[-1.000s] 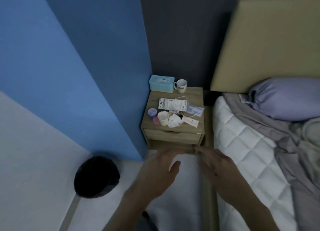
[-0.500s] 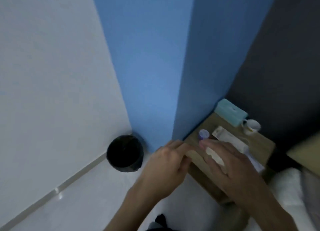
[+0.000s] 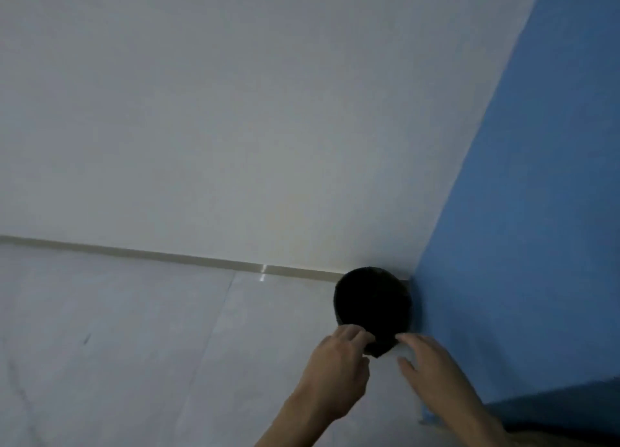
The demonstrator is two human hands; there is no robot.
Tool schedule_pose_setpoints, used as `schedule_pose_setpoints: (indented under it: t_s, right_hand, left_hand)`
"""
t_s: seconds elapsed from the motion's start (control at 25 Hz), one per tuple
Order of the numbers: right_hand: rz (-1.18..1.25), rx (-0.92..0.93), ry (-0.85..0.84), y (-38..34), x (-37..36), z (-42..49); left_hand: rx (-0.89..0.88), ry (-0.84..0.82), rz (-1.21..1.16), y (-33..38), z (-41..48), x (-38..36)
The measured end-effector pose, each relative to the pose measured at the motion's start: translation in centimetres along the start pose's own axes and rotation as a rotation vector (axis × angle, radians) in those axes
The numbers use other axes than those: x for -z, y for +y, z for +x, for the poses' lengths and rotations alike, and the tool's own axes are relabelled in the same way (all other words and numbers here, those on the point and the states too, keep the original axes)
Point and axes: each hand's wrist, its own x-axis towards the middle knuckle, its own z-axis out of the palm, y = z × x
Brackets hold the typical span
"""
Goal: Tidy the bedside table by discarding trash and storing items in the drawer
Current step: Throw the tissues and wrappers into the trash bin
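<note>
**Head view, sole entry.**

- Black bin (image 3: 372,299): round and dark inside. It stands on the floor (image 3: 134,346) in the far corner where the white wall's skirting (image 3: 167,255) meets the blue wall (image 3: 536,245). Probably kept there within reach of the bedside table, which is out of frame along with its drawer.
- Liner flap (image 3: 377,349): a dark fold hanging at the bin's near rim, between the two hands.
- Left hand (image 3: 335,362): at the near rim with fingers bent toward the flap. Whether it grips the flap or only touches it cannot be told; steadying the opening is the likely purpose.
- Right hand (image 3: 432,369): just right of the flap, thumb and fingers closed on a white scrap (image 3: 401,351).
- White scrap: mostly hidden and blurred, apparently paper or tissue. It is held at the bin's near rim and not yet dropped in.

Judgement: a discard step in progress, with the release still to come.
</note>
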Motion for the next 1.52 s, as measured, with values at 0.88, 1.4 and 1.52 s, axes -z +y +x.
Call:
schedule_pose_setpoints:
  t_s: [0.88, 1.4, 1.52]
  right_hand:
    - [-0.463, 0.193, -0.115, 27.9, -32.9, 31.0]
    - [-0.387, 0.204, -0.239, 29.4, -38.3, 16.1]
    - [-0.353, 0.193, -0.249, 30.4, -40.7, 8.7]
  left_hand:
    - [0.136, -0.097, 0.305, -26.6, 23.7, -39.1]
    - [0.098, -0.218, 0.421, -23.6, 10.3, -43.5]
    - [0.109, -0.183, 0.451, -21.9, 3.5, -46.0]
